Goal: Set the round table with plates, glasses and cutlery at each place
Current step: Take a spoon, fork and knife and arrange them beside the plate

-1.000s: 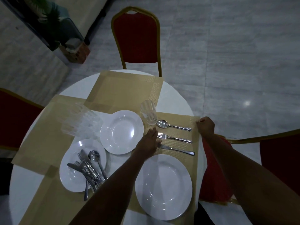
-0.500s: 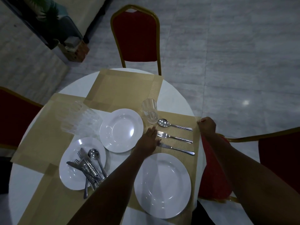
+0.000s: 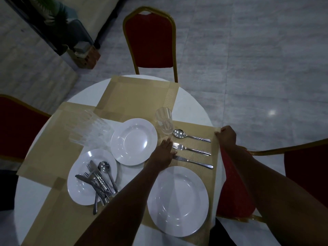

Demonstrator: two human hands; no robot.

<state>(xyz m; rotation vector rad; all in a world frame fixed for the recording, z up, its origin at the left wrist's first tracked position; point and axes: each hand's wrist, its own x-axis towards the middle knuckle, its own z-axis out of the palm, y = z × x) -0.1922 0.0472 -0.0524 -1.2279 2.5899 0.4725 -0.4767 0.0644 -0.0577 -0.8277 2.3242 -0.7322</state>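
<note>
On the round white table (image 3: 190, 107) lie several gold placemats. The right placemat (image 3: 204, 158) carries a white plate (image 3: 177, 201), a knife (image 3: 193, 161), a fork (image 3: 191, 149), a spoon (image 3: 190, 135) and a clear glass (image 3: 164, 120). My left hand (image 3: 164, 153) rests flat on this mat, fingers straight, beside the fork and knife tips. My right hand (image 3: 226, 137) pinches the mat's far right corner at the table edge. A second white plate (image 3: 134, 141) sits in the middle. A third plate (image 3: 83, 178) holds a heap of spare cutlery (image 3: 99, 180). Several clear glasses (image 3: 88, 128) stand at the left.
Red chairs with gold frames surround the table: one at the back (image 3: 150, 41), one at the left (image 3: 19, 125), one at the right (image 3: 305, 171) with its seat under my right arm. A planter and box (image 3: 85, 54) stand on the tiled floor at the upper left.
Almost nothing has moved; both hands keep their places on the right placemat, with only a slight shift of the camera view.
</note>
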